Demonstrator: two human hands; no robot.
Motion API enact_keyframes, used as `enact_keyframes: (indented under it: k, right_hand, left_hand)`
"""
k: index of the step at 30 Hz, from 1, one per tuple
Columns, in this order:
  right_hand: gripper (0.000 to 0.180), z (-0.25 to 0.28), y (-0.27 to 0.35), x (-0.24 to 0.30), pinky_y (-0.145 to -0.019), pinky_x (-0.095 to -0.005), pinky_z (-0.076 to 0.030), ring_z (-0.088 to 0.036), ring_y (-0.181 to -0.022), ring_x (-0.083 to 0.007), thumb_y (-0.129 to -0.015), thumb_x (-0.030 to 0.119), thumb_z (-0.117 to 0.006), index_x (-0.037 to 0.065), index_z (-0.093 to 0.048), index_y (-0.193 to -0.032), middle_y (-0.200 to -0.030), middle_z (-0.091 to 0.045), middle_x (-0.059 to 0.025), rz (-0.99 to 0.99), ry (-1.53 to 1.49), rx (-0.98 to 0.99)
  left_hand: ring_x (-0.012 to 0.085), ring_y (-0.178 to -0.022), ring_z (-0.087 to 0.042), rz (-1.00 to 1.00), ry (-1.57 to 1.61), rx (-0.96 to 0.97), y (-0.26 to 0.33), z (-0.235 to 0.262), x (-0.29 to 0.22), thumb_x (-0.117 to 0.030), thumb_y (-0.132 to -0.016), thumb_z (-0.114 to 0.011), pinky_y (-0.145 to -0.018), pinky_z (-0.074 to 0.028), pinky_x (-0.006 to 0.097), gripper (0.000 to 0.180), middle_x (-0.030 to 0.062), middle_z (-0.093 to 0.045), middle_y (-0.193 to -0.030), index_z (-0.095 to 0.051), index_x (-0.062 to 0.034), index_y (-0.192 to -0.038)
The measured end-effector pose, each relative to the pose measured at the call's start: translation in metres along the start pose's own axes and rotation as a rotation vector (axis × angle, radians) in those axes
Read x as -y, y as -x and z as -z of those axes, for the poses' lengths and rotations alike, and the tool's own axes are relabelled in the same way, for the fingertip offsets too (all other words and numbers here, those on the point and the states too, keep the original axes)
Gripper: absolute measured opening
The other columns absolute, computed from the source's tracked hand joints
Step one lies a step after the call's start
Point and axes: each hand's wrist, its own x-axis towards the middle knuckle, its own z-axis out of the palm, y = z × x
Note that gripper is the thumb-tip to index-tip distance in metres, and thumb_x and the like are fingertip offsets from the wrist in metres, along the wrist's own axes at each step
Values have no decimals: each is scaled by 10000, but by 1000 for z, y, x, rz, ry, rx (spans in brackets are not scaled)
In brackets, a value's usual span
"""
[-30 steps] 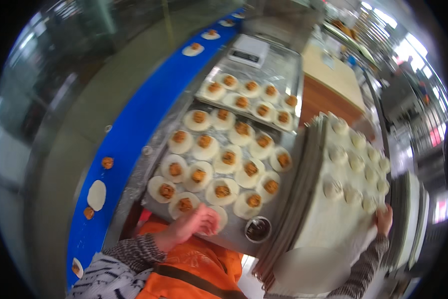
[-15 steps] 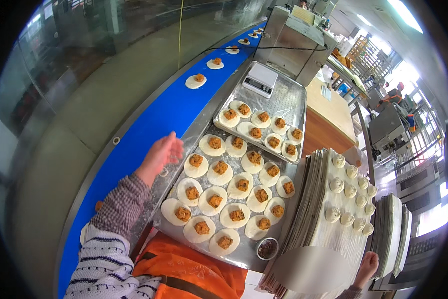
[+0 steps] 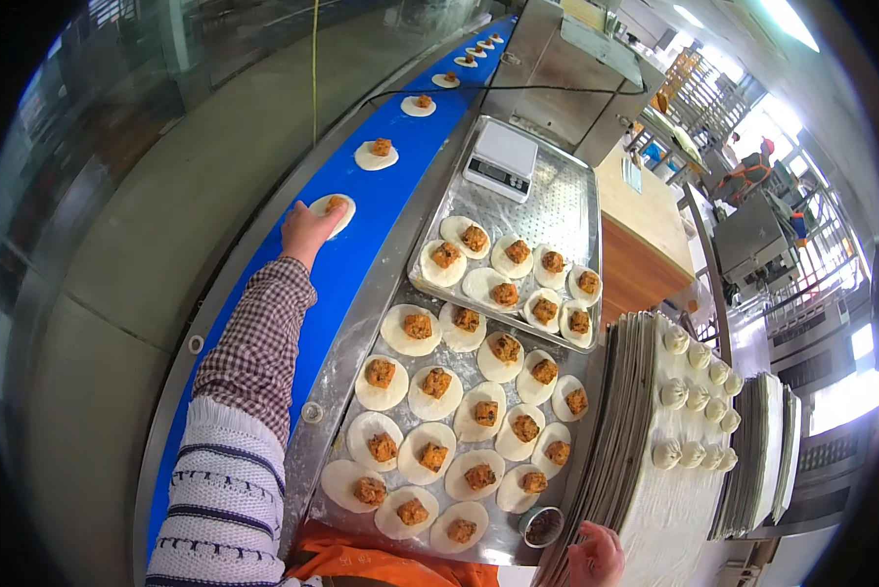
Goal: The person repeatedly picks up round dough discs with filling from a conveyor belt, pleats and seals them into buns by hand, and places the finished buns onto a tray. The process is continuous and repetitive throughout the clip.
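Head view: left hand [image 3: 305, 233] is stretched far up the blue conveyor belt [image 3: 356, 269], fingers laid loosely curled over the near edge of a round dough wrapper with filling [image 3: 334, 206]; a closed grasp is not shown, only contact on top. The wrapper is seen just beyond the fingertips, on the belt's left half, and further wrappers are spaced up the belt past it, the next one [image 3: 375, 154] well apart. The belt's long axis is run away from the person toward the upper right, and the left forearm is laid along it. To the right of the belt, a metal tray [image 3: 562, 210] and the steel desk [image 3: 337, 391] are packed with filled wrappers; a small scale [image 3: 501, 160] is set at the tray's far end. Right hand [image 3: 596, 556] is seen far from the belt, at the near edge of a stack of cloth-lined trays [image 3: 620, 430] bearing pleated dumplings [image 3: 689, 396]; how far it is closed cannot be told. The left hand is clearly the nearer to the belt wrapper.
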Motion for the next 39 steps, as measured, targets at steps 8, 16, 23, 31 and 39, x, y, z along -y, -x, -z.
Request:
enact_keyframes:
  k: [8,16,23,31,39]
  right_hand:
    - [194,-19,-18,7,-629,-296,-492,-611,-732,-210,-828,-13,-611,7,-628,-1020,-934,-630,-128,60,45,93]
    - [235,-40,-6,-6,-553,-277,-479,-609,-620,-208,-734,-8,-671,5,-641,-967,-880,-645,-129,44,-60,149]
    - [188,-47,10,12,-589,-270,-491,-620,-647,-186,-760,-15,-653,-6,-641,-947,-829,-641,-119,161,-155,217]
    - [200,-53,43,16,-588,-329,-491,-625,-646,-231,-772,44,-669,10,-648,-968,-826,-640,-129,230,-215,238]
    - [167,-77,26,32,-593,-309,-484,-605,-655,-248,-818,58,-646,1,-637,-975,-799,-624,-149,307,-431,240]
  left_hand:
    - [268,-805,-671,61,287,389,3,38,17,-369,-671,-745,-759,-500,352,502,190,-679,-926,-687,47,-945]
    - [215,-866,-647,59,33,454,44,75,38,-290,-743,-735,-755,-507,340,519,161,-644,-1011,-581,42,-1112]
    - [196,-832,-644,65,409,388,103,87,68,-256,-746,-723,-695,-517,324,468,124,-636,-975,-566,19,-1090]
    - [237,-937,-627,181,1359,426,156,103,96,-239,-822,-608,-810,-518,378,395,139,-622,-1040,-557,34,-1103]
    - [292,-978,-606,349,1569,947,349,93,58,-398,-883,-593,-786,-531,419,563,143,-575,-1185,-456,-36,-1292]
